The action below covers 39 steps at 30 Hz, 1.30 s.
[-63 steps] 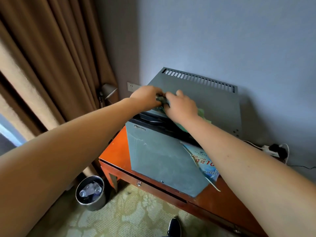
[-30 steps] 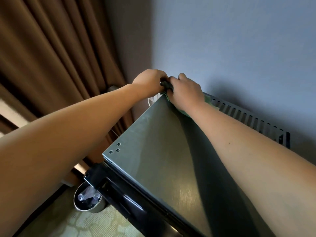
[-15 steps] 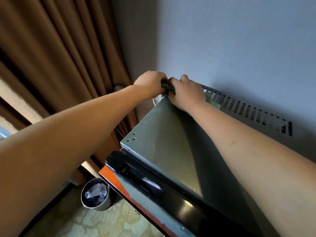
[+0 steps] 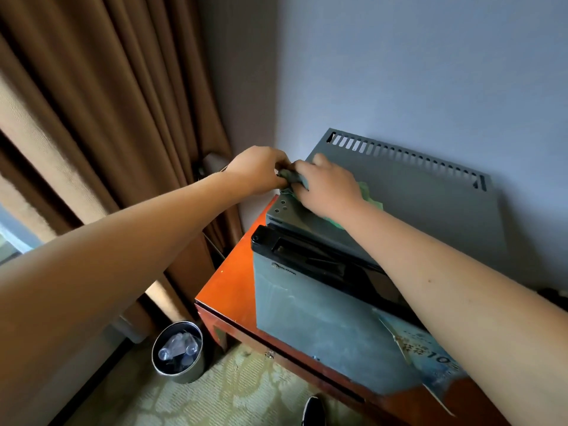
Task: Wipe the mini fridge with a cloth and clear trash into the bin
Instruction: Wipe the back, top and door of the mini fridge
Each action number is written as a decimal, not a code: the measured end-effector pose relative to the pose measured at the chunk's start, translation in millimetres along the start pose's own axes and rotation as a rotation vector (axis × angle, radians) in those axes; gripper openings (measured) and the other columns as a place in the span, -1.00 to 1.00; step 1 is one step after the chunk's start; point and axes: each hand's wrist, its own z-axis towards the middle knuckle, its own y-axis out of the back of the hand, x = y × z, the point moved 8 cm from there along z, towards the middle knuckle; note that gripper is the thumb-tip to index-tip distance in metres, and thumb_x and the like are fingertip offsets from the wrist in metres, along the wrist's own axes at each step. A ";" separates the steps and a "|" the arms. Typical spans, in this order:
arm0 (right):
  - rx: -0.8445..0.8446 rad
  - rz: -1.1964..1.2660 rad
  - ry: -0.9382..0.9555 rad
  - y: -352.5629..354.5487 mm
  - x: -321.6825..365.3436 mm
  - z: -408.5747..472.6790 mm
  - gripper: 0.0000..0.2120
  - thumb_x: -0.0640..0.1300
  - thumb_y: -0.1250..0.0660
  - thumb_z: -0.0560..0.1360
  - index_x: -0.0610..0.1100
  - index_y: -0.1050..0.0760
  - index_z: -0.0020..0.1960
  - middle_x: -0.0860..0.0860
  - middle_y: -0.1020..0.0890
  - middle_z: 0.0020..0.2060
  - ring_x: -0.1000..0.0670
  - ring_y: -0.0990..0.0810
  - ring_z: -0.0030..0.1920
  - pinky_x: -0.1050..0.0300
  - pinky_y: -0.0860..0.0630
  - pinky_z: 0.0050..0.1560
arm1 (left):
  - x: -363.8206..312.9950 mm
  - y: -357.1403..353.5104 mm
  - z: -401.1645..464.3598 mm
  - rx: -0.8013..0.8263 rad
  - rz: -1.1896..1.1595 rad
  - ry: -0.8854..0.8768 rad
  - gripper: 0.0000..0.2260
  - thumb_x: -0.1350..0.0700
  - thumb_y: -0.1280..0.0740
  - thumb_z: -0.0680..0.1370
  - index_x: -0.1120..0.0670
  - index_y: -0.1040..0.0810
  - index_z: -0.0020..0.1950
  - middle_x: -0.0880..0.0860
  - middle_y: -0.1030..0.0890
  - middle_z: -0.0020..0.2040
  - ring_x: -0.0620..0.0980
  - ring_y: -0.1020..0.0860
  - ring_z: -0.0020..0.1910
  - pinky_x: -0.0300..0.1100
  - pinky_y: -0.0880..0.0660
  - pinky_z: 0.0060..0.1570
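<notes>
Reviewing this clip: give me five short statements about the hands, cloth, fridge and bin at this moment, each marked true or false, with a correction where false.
1. Both hands are on the green cloth at the left edge of the mini fridge top. True: the left hand and right hand both grip it.
2. The fridge door is open. False: it looks closed.
3. The bin stands on the floor left of the wooden table. True.
4. The bin is empty. False: clear plastic bottles lie in it.
5. The fridge stands directly on the carpet. False: it stands on the wooden table.
</notes>
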 end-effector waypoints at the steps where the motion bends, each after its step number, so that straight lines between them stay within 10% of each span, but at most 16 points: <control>1: 0.008 0.006 0.010 0.2 3.4 -3.7 -0.80 0.12 -0.22 0.56 0.06 -0.40 0.12 0.01 -0.34 -0.12 -0.14 -0.46 -0.17 0.06 -0.31 -0.27 | 1.3 1.0 -5.8 -0.004 -0.008 -0.010 -0.68 0.01 -0.47 0.48 -0.04 -0.65 0.23 -0.05 -0.68 0.12 0.03 -0.61 0.11 -0.11 -0.52 0.04; 22: 0.029 0.079 0.151 -31.2 -8.2 90.8 -0.85 0.05 -0.28 0.47 0.01 -0.42 -0.04 0.02 -0.41 -0.16 -0.18 -0.52 -0.14 0.04 -0.31 -0.23 | 46.8 -5.4 37.7 -0.111 -0.008 0.226 -0.68 0.06 -0.44 0.46 0.02 -0.63 0.21 0.04 -0.68 0.07 0.12 -0.61 0.07 -0.01 -0.55 0.04; 39: -0.071 0.135 0.147 0.5 77.2 -13.1 -0.74 0.14 -0.31 0.51 0.09 -0.51 0.16 0.01 -0.45 -0.06 -0.18 -0.57 0.02 0.05 -0.34 -0.21 | 31.8 28.9 -82.7 -0.082 0.138 0.139 -0.77 0.02 -0.46 0.45 -0.04 -0.64 0.09 -0.02 -0.67 -0.04 0.07 -0.60 -0.03 -0.07 -0.54 -0.09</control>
